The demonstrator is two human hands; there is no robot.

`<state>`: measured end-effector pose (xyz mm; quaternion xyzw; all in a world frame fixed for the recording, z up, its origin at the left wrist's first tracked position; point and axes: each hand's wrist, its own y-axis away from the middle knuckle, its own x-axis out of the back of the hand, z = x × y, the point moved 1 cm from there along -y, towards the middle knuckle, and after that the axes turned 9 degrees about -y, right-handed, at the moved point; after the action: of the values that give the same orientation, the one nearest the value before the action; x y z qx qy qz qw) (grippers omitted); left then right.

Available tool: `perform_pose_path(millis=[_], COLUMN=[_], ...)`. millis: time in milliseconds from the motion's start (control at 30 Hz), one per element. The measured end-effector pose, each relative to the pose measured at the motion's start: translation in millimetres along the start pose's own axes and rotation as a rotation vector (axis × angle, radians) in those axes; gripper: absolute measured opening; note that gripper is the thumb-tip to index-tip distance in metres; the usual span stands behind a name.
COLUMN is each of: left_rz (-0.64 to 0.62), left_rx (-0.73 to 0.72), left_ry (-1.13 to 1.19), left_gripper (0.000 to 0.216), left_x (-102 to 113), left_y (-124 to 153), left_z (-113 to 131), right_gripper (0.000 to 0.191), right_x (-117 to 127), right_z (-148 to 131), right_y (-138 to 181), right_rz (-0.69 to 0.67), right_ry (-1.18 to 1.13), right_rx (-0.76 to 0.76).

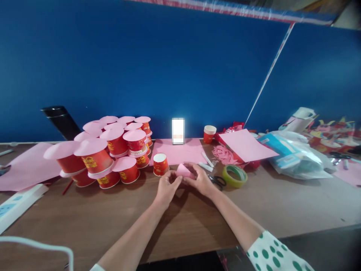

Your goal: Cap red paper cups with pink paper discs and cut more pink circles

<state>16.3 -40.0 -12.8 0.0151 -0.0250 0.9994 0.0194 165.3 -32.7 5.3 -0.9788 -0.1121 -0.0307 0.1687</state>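
Between my two hands is a small piece of pink paper (185, 171), curved as if bent or rolled. My left hand (168, 187) pinches its left edge between thumb and fingers. On the other side my right hand (200, 180) grips it, thumb below and fingers curled over the top. A red paper cup (160, 164) with a white top stands just beyond my left hand. Black-handled scissors (218, 182) lie right beside my right hand, partly hidden by it. Near them are white sticks or tubes (205, 166) and a roll of yellow-green tape (234, 175).
Stacked red cups topped with pink paper discs (94, 146) fill the left. A black flask (60, 122), a white power strip (21, 205) and a pink sheet (31, 165) are farther left. Stacked cups (210, 134), pink paper (248, 145) and a plastic bag (296, 154) stand right. A lit phone (178, 131) is ahead.
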Motion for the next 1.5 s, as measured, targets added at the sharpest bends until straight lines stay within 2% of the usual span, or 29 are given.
perform_pose_path(millis=[100,200,300,400,500,567,700,800,1000,1167,1367,1500], left_rz=[-0.017,-0.054,-0.113,-0.18,-0.225,-0.231,-0.174,-0.155,-0.178,-0.125,-0.052,-0.079], left_rx=[0.058,0.084,0.095,0.11,0.111,0.104,0.095,0.108,0.175,0.205,0.247,0.232], left_ry=[0.085,0.131,0.131,0.127,0.167,0.219,0.269,0.276,0.337,0.363,0.318,0.331], left_gripper=[0.027,0.027,0.028,0.029,0.028,0.027,0.03,0.033,0.036,0.033,0.04,0.042], left_x=[2.0,2.6,2.5,2.3,2.8,3.6,5.1,4.9,3.2,4.6,7.5,5.7], left_y=[-0.1,1.2,3.0,4.6,5.1,4.6,2.6,2.1,2.1,-0.2,-1.2,-0.8], left_z=[1.3,4.2,6.1,5.7,4.6,4.6,6.2,7.6,9.1,8.9,6.8,7.6], right_gripper=[0.064,0.066,0.052,0.041,0.025,0.02,0.027,0.033,0.032,0.029,0.022,0.014], right_x=[5.4,12.7,17.4,17.8,15.7,13.2,6.2,1.4,-2.1,11.4,65.1,93.2], right_z=[0.2,2.4,0.0,-4.8,-4.7,-0.6,9.9,12.5,11.3,1.4,-20.9,-28.5], right_y=[0.3,-1.0,-1.6,-0.6,0.4,0.3,-1.1,-1.3,1.7,-0.9,2.9,17.1], right_rz=[-0.103,-0.116,-0.084,-0.116,-0.118,-0.077,0.025,0.051,-0.009,-0.027,0.18,0.194], right_ry=[-0.084,-0.126,-0.155,-0.147,-0.066,-0.101,-0.377,-0.535,-0.57,-0.369,0.157,0.616], right_rx=[-0.084,-0.142,-0.112,-0.091,-0.106,-0.142,-0.242,-0.282,-0.284,-0.262,-0.158,-0.084])
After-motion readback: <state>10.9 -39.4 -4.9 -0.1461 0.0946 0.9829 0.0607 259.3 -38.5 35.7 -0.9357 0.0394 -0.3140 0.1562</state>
